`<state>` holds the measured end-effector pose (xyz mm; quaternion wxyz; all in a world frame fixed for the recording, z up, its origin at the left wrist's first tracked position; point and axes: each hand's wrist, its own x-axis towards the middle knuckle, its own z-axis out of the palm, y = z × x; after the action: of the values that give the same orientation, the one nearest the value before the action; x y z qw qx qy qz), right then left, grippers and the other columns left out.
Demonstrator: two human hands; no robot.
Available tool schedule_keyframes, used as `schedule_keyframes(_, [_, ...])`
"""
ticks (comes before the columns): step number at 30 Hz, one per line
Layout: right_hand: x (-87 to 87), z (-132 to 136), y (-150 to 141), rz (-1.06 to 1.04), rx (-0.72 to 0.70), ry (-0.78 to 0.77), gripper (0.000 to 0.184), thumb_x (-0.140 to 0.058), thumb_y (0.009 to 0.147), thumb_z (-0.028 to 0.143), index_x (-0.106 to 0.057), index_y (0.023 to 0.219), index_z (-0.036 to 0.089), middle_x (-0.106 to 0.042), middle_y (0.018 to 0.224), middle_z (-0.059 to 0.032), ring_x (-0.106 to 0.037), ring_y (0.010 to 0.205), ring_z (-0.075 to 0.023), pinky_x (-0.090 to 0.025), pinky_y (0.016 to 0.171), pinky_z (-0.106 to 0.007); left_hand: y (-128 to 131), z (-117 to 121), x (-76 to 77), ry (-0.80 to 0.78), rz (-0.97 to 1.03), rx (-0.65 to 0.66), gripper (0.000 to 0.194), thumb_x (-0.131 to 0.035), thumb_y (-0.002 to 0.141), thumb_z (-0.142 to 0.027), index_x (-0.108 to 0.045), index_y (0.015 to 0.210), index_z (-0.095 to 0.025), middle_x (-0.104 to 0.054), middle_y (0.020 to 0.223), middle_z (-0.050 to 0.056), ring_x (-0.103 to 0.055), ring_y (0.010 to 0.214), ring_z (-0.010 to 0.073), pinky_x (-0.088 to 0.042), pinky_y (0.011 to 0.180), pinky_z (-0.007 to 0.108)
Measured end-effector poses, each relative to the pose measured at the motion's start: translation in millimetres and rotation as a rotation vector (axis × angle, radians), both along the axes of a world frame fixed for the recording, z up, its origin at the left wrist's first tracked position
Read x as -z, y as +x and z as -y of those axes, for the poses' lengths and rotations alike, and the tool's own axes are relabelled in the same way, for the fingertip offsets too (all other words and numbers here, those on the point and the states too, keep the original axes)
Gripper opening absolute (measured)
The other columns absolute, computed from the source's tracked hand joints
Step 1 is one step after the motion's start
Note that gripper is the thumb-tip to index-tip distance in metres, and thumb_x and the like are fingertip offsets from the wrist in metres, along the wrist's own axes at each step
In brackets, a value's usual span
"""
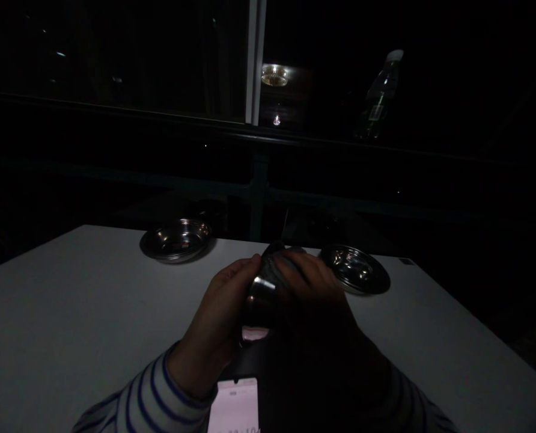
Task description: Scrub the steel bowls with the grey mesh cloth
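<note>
Over the middle of the table, my left hand [220, 307] is closed around a shiny metal vessel [262, 294], its thumb along the upper edge. Only the vessel's curved side shows, so I cannot tell whether it is a bowl or a cup. My right hand [315, 282] curls over the other side of it, fingers bent on a greyish-green cloth [274, 267] pressed against the metal. Much of the right hand lies in deep shadow. Below the hands, a phone [234, 403] with a lit pinkish screen rests near me.
A steel bowl [176, 242] stands at the table's far left edge, and another steel bowl [356, 269] at the far right. The white table [92, 319] ends at a dark window with a pale frame [255, 60]. A plastic bottle [380, 99] stands on the sill.
</note>
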<state>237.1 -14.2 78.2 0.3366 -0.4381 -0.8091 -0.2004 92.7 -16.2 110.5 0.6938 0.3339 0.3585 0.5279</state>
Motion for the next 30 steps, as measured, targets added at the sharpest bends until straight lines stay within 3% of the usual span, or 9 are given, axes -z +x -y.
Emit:
schedule_keyframes(3, [-1.0, 0, 5, -0.029, -0.009, -0.019, 0.035, -0.039, 0.090, 0.031, -0.051, 0.119, 0.014, -0.052, 0.121, -0.0116, -0.046, 0.108, -0.0234, -0.041, 0.086, -0.039, -1, 1, -1.5, -0.013, -0.020, 0.020, 0.016, -0.058, 0.076, -0.029, -0.061, 0.076, -0.013, -0.061, 0.061, 0.003, -0.058, 0.050, 0.0135, -0.043, 0.047, 0.023])
schedule_keyframes(10, [13.3, 10, -12, 0.114, -0.289, 0.148, 0.033, -0.043, 0.086, 0.028, -0.050, 0.116, 0.016, -0.056, 0.115, -0.0075, -0.043, 0.111, -0.0221, -0.036, 0.090, -0.043, -7, -8, -4.9, -0.034, 0.032, -0.098, 0.014, -0.059, 0.075, -0.025, -0.062, 0.074, -0.012, -0.061, 0.059, 0.002, -0.057, 0.050, 0.0126, -0.043, 0.047, 0.022])
schedule_keyframes(13, [11.2, 8, -12, 0.083, -0.245, 0.188, 0.033, -0.045, 0.086, 0.026, -0.051, 0.116, 0.016, -0.056, 0.116, -0.0077, -0.043, 0.111, -0.0224, -0.035, 0.090, -0.044, -7, -8, -6.2, -0.015, 0.050, -0.103, 0.012, -0.060, 0.075, -0.025, -0.062, 0.071, -0.013, -0.059, 0.056, 0.001, -0.056, 0.048, 0.0117, -0.041, 0.045, 0.021])
schedule_keyframes(19, [1.6, -1, 0, -0.012, -0.039, 0.094, 0.034, -0.039, 0.089, 0.029, -0.050, 0.117, 0.014, -0.053, 0.120, -0.0121, -0.046, 0.109, -0.0233, -0.040, 0.084, -0.039, -5, -2, -1.6, -0.064, 0.070, -0.038, 0.016, -0.059, 0.076, -0.029, -0.062, 0.075, -0.013, -0.060, 0.062, 0.001, -0.055, 0.051, 0.0106, -0.044, 0.050, 0.022])
schedule_keyframes(25, [21.4, 10, -18, 0.080, -0.243, 0.209, 0.032, -0.045, 0.086, 0.025, -0.050, 0.116, 0.016, -0.055, 0.116, -0.0075, -0.042, 0.113, -0.0218, -0.036, 0.092, -0.044, -6, -5, -7.8, -0.155, 0.129, -0.065, 0.017, -0.055, 0.079, -0.027, -0.062, 0.075, -0.013, -0.062, 0.060, 0.002, -0.055, 0.048, 0.0116, -0.041, 0.045, 0.022])
schedule_keyframes(30, [15.0, 8, -16, 0.086, -0.165, 0.177, 0.036, -0.045, 0.085, 0.029, -0.050, 0.118, 0.015, -0.056, 0.116, -0.0084, -0.044, 0.110, -0.0234, -0.034, 0.092, -0.047, 0, -2, 0.3, -0.112, 0.140, -0.013, 0.015, -0.058, 0.077, -0.027, -0.063, 0.077, -0.013, -0.062, 0.062, 0.001, -0.057, 0.053, 0.0109, -0.043, 0.051, 0.022])
